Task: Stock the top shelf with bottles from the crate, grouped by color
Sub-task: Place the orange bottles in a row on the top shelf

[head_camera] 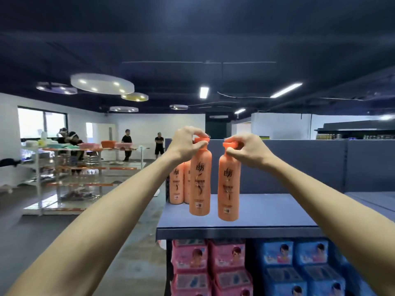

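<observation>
Both hands are up at centre frame. Our left hand [188, 144] pinches the cap of a tall peach-orange plastic bottle [199, 184]; our right hand [248, 150] pinches the cap of its twin orange bottle [228, 189], just to the right. Both grips are clamped on caps only, bodies hanging over the blue-grey top shelf [267, 210], near its front edge. We can't tell if the bases touch. Two more orange bottles [176, 184] stand behind, left of centre. The crate isn't in view.

Risks, as we judge them:
- A cap-only pinch lets a bottle swing or slip.
- Release w/ a tilted base and it may topple off the front edge.
- The left-hand bottle could knock the pair behind it.
</observation>
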Motion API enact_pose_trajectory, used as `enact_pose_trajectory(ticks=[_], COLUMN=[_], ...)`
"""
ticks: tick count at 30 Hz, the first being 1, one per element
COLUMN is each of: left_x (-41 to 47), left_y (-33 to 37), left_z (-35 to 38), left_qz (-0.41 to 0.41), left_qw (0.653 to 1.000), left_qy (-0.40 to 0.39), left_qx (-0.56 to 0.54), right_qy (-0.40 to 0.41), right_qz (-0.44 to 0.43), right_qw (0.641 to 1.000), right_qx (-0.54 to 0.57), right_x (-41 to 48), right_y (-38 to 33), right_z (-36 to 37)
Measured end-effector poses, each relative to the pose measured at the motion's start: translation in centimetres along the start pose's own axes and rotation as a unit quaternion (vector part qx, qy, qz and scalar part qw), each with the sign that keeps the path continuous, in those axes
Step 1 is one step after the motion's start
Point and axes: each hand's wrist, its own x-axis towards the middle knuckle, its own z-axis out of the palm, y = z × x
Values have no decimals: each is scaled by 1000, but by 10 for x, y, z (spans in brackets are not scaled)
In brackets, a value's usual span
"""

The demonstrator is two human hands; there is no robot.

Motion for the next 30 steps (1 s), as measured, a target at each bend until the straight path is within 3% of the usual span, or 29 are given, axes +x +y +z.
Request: enact_pose_trajectory(ticks=[16, 30], left_x=[15, 6], left_y=[-55, -78], left_z=[43, 65], left_qz=[-31, -42], left_qw=[999, 998], left_qy=[0, -8], left_qx=[45, 40], right_qy=[-66, -50], right_qz=[-10, 26], right_qw=[998, 998], right_qx=[4, 18], right_x=[39, 34], right_y=[44, 52], right_z=[66, 84])
